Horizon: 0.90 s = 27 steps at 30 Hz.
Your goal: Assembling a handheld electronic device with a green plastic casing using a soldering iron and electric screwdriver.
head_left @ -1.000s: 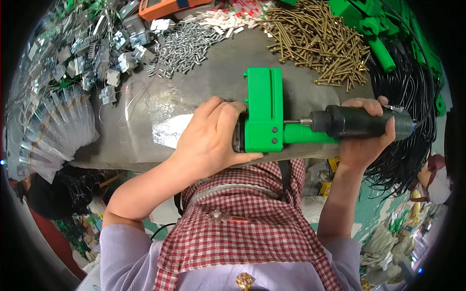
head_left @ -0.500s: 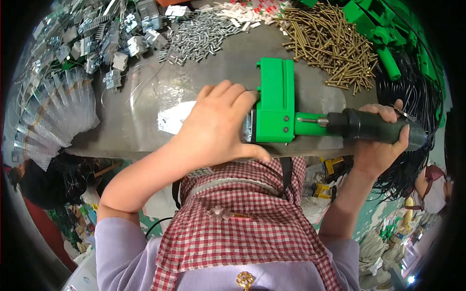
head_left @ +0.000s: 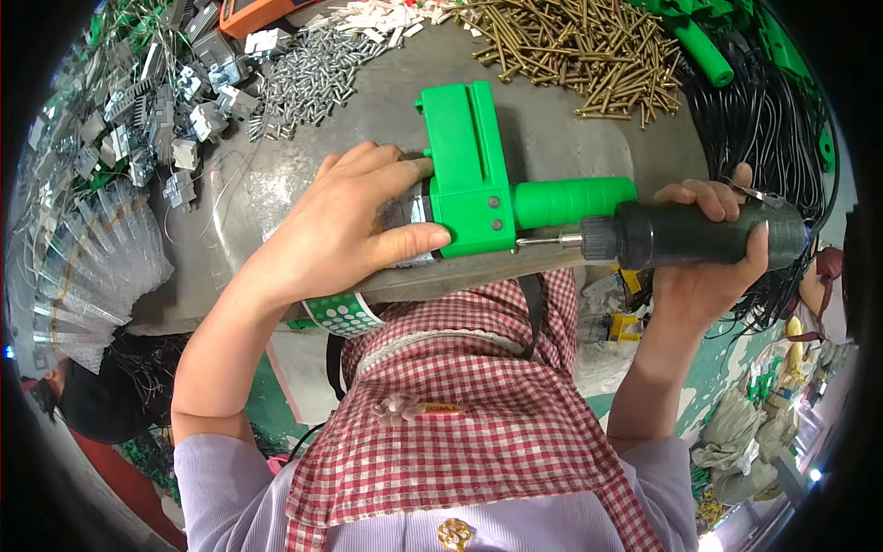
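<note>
A green plastic housing (head_left: 467,175) with a ribbed green handle (head_left: 579,202) lies near the front edge of the metal worktable. My left hand (head_left: 345,212) is closed on its left side, the thumb pressed along the lower corner. A shiny part shows beneath that hand, mostly hidden. In my right hand (head_left: 704,290) is a black electric screwdriver (head_left: 662,235), held level with the fingers wrapped around its body. Its thin bit (head_left: 547,241) points left, and the tip meets the housing's lower right side, just below the handle. Two dark screw heads (head_left: 495,213) show on the housing.
Brass screws (head_left: 589,55) and small silver screws (head_left: 308,78) lie heaped at the back. Metal parts (head_left: 138,120) and clear plastic bags (head_left: 101,262) cover the left. Black cables (head_left: 754,166) and more green parts (head_left: 704,53) lie right. A green dotted sheet (head_left: 345,315) sits at the front edge.
The housing has shifted left under my left hand. The screwdriver's bit has gone from over the handle to below it, its tip now at the housing's side. The view has shifted too.
</note>
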Motion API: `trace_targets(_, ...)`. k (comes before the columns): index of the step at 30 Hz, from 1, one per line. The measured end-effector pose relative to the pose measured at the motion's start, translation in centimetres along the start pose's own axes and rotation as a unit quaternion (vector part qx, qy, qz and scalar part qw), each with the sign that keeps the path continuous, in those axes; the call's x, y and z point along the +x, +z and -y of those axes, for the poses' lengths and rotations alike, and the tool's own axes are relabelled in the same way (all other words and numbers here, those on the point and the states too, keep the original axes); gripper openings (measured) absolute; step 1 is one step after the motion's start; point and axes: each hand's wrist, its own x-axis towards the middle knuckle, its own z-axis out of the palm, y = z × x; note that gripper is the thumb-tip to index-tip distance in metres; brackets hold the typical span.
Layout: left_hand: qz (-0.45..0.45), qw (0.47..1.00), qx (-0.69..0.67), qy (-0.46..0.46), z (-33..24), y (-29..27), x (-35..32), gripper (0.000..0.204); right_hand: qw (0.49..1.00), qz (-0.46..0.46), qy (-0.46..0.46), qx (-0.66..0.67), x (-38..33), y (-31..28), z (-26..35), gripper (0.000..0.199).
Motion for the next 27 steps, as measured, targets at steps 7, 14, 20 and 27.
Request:
trace_targets(7,-0.003,1.000,0.000,0.001,-0.2,-0.1,0.0,0.060,0.999,-0.023,-0.015,-0.019,0.2,-0.5,0.1,0.049)
trace_targets(14,-0.004,1.000,-0.002,-0.010,0.0,0.1,0.3,0.064,0.997,-0.014,-0.012,0.069,-0.3,-0.1,-1.0,0.039)
trace_targets(20,-0.024,1.000,0.012,0.009,0.4,0.4,0.1,0.065,0.993,-0.053,-0.030,0.098,-0.2,-1.0,-2.1,0.038)
trace_targets(27,-0.019,1.000,0.009,0.007,0.3,0.4,0.2,0.065,0.995,-0.077,-0.070,-0.004,-0.6,-1.2,-2.2,0.037)
